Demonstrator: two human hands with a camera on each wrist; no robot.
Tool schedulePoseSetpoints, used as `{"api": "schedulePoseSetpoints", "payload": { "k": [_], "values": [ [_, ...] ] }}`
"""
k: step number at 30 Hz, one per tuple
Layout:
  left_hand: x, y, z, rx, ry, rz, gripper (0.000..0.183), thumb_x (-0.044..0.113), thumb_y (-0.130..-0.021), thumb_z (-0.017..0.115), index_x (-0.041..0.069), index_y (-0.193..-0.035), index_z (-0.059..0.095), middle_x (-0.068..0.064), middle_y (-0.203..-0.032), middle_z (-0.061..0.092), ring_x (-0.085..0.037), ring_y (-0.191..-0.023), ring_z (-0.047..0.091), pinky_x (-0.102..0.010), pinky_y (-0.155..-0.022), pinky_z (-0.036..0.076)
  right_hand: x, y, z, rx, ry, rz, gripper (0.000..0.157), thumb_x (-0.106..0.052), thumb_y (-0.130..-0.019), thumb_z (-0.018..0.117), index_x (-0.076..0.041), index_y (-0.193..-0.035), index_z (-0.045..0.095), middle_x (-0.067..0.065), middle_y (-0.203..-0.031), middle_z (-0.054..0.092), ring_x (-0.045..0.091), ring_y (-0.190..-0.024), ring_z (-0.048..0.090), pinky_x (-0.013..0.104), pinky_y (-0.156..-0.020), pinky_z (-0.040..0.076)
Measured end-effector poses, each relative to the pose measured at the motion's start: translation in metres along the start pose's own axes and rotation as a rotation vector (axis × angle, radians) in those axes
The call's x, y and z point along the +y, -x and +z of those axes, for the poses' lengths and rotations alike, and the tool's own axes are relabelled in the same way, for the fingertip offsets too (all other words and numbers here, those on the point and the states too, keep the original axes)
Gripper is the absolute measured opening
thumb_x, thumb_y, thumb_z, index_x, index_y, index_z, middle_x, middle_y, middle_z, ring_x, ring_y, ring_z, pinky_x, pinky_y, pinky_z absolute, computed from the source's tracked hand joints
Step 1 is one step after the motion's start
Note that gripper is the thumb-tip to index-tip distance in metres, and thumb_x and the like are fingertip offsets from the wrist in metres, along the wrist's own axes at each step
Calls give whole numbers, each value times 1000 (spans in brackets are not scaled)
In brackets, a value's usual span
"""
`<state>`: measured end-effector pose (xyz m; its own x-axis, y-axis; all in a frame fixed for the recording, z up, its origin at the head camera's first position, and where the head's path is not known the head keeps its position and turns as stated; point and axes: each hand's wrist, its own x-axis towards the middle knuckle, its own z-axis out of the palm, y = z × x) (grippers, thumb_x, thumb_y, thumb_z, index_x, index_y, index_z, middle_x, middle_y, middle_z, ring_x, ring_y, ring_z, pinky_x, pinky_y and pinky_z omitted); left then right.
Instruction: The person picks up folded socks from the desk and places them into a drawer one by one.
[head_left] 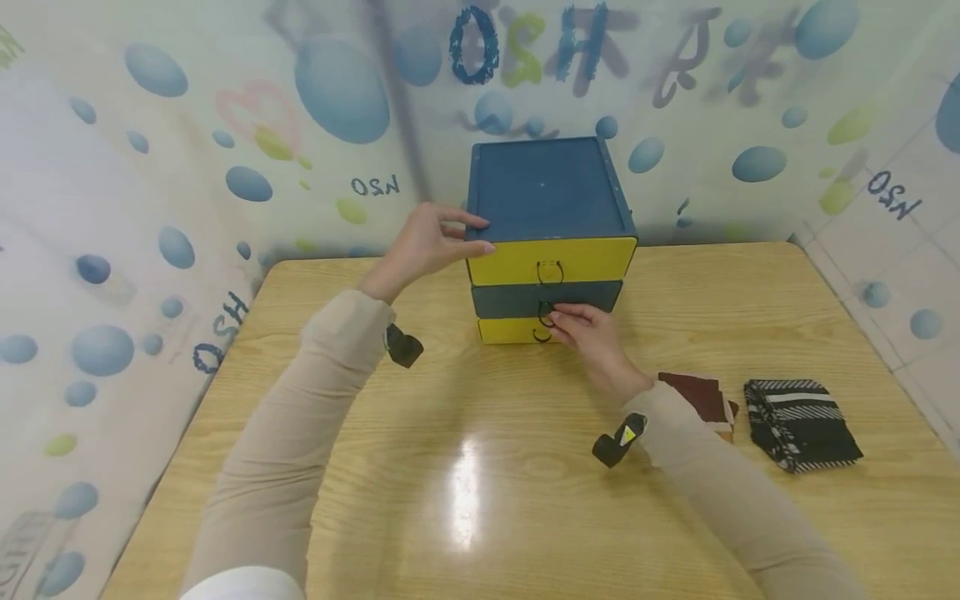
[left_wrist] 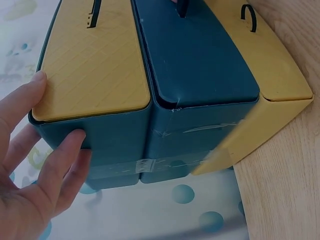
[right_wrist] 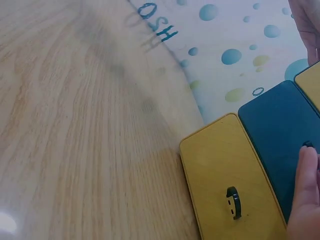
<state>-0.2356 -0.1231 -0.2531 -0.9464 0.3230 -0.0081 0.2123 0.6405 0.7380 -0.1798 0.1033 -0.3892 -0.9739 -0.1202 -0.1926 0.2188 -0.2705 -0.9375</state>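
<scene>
Bracing the drawer unit's (head_left: 551,237) top-left edge, hands flank it; right fingers (head_left: 573,321) pinch the middle handle (head_left: 546,314).

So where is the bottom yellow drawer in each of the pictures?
Head view: the bottom yellow drawer sits lowest in the stack, at the centre, just left of the right hand.
Left wrist view: it is the yellow panel at the right, beside the table.
Right wrist view: it is the yellow panel at the bottom centre.
Shared landmark: the dark blue middle drawer next to it.
</scene>
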Motion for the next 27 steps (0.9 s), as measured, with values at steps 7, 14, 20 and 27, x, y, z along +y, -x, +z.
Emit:
{"api": "schedulePoseSetpoints", "payload": {
  "k": [7, 14, 20, 27],
  "values": [
    [-1, 0, 0, 2, 1, 12, 39, 34, -74, 71, 19, -109, 65, -5, -136, 38, -21, -108, 52, -32, -78, 48, 4, 12, 2, 22, 4, 5, 30, 0, -89, 50, 12, -116, 46, 2, -87, 62, 8, -82, 61, 20, -76, 48],
    [-1, 1, -1, 4, 20, 18, 40, 34, -73, 71, 17, -109, 65, -6, -136, 38, -22, -109, 51, -34, -80, 47, 9, 36, 2, 2, 32, -19, 29, 2, -88, 51, 14, -113, 46, 3, -86, 63, 10, -81, 63, 23, -76, 48],
    [0, 3, -1, 7, -6, 10, 40, 35, -73, 71, 18, -109, 65, -4, -134, 40, -21, -108, 51, -34, -79, 47, 15, 59, 0, -22, 157, -29, 29, -2, -87, 54, 14, -111, 49, 11, -95, 63, 11, -83, 63, 31, -79, 48],
    [-1, 1, 0, 14, -16, 23, 38, 36, -73, 71, 21, -107, 65, -2, -133, 41, -20, -107, 52, -31, -78, 47, 25, 85, -4, -37, 193, -118, 28, -1, -84, 58, 18, -105, 51, 9, -89, 64, 12, -79, 63, 34, -72, 50]
  ]
}}
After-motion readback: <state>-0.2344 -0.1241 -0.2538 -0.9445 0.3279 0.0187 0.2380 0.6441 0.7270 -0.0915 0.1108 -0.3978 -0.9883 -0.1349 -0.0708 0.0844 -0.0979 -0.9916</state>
